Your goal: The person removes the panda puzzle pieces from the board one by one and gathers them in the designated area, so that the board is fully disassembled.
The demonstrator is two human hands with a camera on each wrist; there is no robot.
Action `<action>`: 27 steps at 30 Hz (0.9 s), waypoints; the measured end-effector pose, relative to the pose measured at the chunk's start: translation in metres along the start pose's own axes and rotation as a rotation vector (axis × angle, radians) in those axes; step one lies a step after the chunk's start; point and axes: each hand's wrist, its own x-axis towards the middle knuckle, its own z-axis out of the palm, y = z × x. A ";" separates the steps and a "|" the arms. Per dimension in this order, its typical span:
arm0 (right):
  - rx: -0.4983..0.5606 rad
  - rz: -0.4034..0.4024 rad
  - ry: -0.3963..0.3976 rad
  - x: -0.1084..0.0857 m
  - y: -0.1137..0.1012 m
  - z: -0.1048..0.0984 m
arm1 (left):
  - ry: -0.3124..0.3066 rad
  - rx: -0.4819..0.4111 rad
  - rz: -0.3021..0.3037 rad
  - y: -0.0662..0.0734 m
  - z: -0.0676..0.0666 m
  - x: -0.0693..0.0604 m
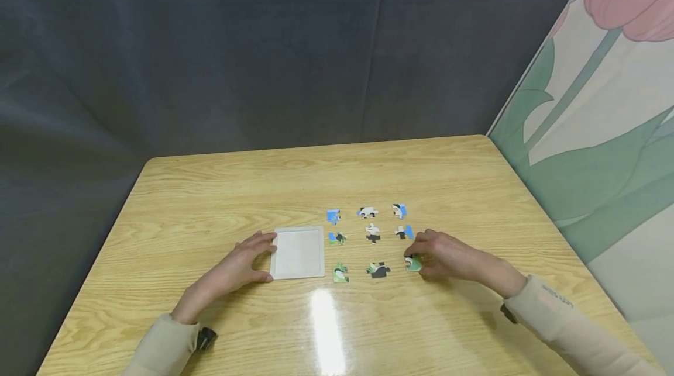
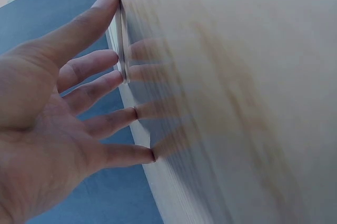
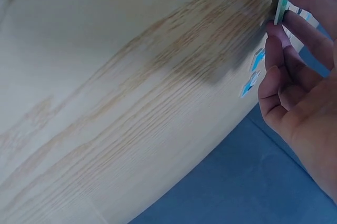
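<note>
My left hand (image 1: 239, 262) rests at the left edge of a square white tray (image 1: 298, 275), thumb at the near corner and fingertips along the side. In the left wrist view that hand's fingers (image 2: 95, 95) are spread and fairly straight, their tips touching the tray edge or tabletop. My right hand (image 1: 447, 254) pinches a green, black and white puzzle piece (image 1: 413, 264) between thumb and fingers. The right wrist view shows this piece (image 3: 282, 9) tilted up on edge, its other fingers curled in.
Several other puzzle pieces lie in rows right of the tray, among them a blue corner piece (image 1: 333, 216), a white one (image 1: 367, 211) and a black and green one (image 1: 378, 270). The wooden table (image 1: 221, 189) meets a dark curtain (image 1: 253, 60) behind and a flowered panel (image 1: 605, 177) at right.
</note>
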 end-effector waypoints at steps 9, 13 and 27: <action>-0.018 -0.008 -0.002 0.000 0.001 0.001 | 0.003 0.005 0.001 -0.001 0.000 0.000; -0.025 -0.012 0.002 0.001 0.001 0.001 | 0.005 0.001 0.000 -0.002 0.001 0.001; -0.014 -0.027 0.022 -0.001 0.002 0.002 | 0.006 -0.012 0.012 -0.003 0.003 0.002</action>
